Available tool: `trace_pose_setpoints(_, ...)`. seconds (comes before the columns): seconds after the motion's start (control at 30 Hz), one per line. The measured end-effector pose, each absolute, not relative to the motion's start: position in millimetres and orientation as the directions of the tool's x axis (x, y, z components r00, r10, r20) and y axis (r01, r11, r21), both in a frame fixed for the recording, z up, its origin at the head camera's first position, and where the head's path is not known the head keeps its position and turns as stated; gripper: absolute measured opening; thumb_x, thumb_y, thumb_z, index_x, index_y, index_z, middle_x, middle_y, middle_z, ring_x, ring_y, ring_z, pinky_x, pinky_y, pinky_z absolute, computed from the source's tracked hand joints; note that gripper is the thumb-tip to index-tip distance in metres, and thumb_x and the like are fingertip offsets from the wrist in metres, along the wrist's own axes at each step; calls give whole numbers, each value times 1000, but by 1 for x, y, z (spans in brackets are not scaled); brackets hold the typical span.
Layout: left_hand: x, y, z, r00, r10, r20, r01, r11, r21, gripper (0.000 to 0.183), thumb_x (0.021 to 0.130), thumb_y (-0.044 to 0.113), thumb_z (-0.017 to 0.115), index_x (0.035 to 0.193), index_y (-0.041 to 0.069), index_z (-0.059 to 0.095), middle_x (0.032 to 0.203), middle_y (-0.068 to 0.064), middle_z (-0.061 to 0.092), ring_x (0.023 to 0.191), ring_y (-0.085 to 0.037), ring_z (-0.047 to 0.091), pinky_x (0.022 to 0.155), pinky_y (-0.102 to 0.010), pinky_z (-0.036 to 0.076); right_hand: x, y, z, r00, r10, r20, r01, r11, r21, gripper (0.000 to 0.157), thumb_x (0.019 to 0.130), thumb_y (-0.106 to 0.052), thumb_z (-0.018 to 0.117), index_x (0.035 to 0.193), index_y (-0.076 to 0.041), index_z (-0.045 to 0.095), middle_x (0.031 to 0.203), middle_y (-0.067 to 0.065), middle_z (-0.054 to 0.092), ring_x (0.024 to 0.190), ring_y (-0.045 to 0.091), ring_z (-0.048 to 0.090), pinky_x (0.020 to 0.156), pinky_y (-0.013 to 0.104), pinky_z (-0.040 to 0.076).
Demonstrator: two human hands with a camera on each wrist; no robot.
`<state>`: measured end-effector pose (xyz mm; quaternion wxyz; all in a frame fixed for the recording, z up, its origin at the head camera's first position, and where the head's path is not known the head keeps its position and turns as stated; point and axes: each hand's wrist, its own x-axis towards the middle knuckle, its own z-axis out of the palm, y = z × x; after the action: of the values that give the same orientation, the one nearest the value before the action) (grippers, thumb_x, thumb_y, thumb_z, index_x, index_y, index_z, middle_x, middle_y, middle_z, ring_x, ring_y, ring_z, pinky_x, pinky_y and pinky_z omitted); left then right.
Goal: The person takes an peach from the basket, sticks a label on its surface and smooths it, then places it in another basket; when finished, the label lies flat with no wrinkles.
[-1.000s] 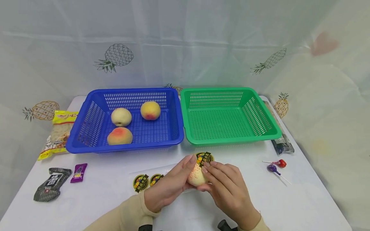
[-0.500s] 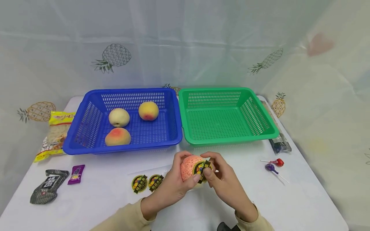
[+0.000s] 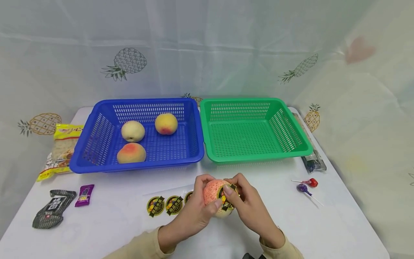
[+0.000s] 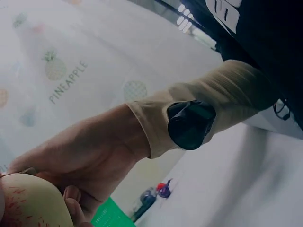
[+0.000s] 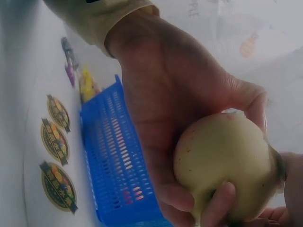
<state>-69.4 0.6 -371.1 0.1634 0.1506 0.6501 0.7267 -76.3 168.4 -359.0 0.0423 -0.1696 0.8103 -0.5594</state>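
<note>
In the head view, a pinkish, cream-based peach (image 3: 211, 191) is held between both hands above the front middle of the table. My left hand (image 3: 196, 208) grips its left side, with the thumb over the front. On the right, my right hand (image 3: 249, 207) curls its fingers behind the peach, its thumb pressing a round black-and-gold fruit sticker (image 3: 224, 200) against the skin. The right wrist view shows the peach's pale underside (image 5: 227, 161) within the left hand (image 5: 175, 90). Part of the peach (image 4: 35, 201) appears in the left wrist view beside the right hand (image 4: 90, 156).
A sticker sheet (image 3: 150, 190) lies left of the hands. Behind stand a blue basket (image 3: 136, 168) with several peaches and a green basket (image 3: 255, 158). Lollipops (image 3: 303, 187) lie right; a purple packet (image 3: 84, 195), black packet (image 3: 53, 210) and yellow snack bag (image 3: 63, 147) lie left.
The peach has turned so its pink side and the sticker face the person. The right hand's straight fingers have moved behind it, and its thumb has come onto the sticker.
</note>
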Motion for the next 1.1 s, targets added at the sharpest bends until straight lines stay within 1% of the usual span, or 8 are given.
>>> trace_pose_setpoints(0.13,-70,-1,-370,-886,463,-9,-77,-128,989,45,84,20,50,118,15,21,111,-13,42,93,-17,53,78,-26,48,-78,169,-359,-944,-319,89,-185,284,-941,13,95,-22,39,89,-13,45,76,4,50,66,11,47,54,26,43)
trace_pose_setpoints(0.43,-81,-3,-371,-847,529,-42,-102,-84,991,43,86,25,47,121,18,24,112,-13,47,89,-18,57,75,-28,48,-88,177,-361,-953,-288,-89,32,199,-980,31,95,-35,36,89,-6,44,88,10,52,62,12,46,50,26,44)
trace_pose_setpoints(0.53,-92,-3,-369,-834,545,-85,-124,-36,992,43,88,31,48,126,29,27,115,-10,47,93,-17,56,77,-30,47,-100,189,-360,-979,-190,-76,24,265,-964,32,94,-37,37,95,-8,52,77,10,52,56,16,48,51,26,43)
trace_pose_setpoints(0.67,-109,-4,-357,-842,537,-54,-46,29,999,51,86,35,56,129,39,28,123,-3,41,101,-17,52,80,-30,47,-124,225,-352,-992,80,94,-52,417,-907,37,93,-39,37,108,-10,56,74,12,53,67,23,56,63,30,46)
trace_pose_setpoints(0.77,-123,-3,-343,-866,500,-24,48,131,990,58,77,42,64,125,46,31,125,3,35,101,-18,52,76,-31,48,-147,262,-348,-922,286,260,-28,621,-783,41,93,-38,38,116,-7,52,93,14,52,89,26,50,73,35,39)
trace_pose_setpoints(0.87,-139,3,-331,-905,426,6,134,270,954,64,67,51,70,121,48,35,121,3,34,97,-17,53,73,-30,48,-171,295,-352,-874,382,301,107,755,-647,56,92,-42,34,130,-1,37,117,24,39,110,34,31,81,49,30)
trace_pose_setpoints(0.97,-160,13,-326,-936,349,47,181,361,915,65,63,55,71,119,44,38,115,1,37,92,-15,53,71,-30,48,-191,316,-359,-906,372,203,205,803,-560,71,91,-50,25,137,4,19,130,33,20,119,46,15,84,64,20)
trace_pose_setpoints(1.1,-188,28,-327,-956,290,40,165,422,891,63,64,54,70,117,36,42,111,-1,40,86,-14,54,65,-28,49,-205,324,-370,-933,346,98,257,833,-491,80,89,-56,18,139,6,9,135,35,10,120,52,12,82,69,16)
